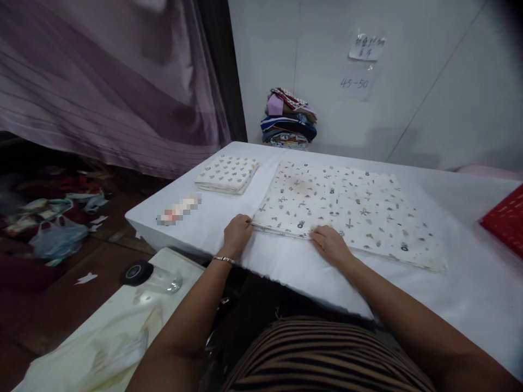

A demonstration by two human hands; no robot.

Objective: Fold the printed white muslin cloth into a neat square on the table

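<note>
Before me is a white-covered table (278, 261). On it, 1 printed cloth (347, 209) lies flat; 1 smaller folded cloth (229, 173) sits to its left. My left hand (237, 235) and right hand (330, 244), apart, pinch the printed cloth's near edge.

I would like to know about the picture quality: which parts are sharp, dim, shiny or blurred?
Head view: the printed cloth is evenly lit, its small motifs mostly distinct; head view: the brown floor is dim, the clear bottle catches small glints, the red item looks soft, and a small item is pixelated beyond recognition.
</note>
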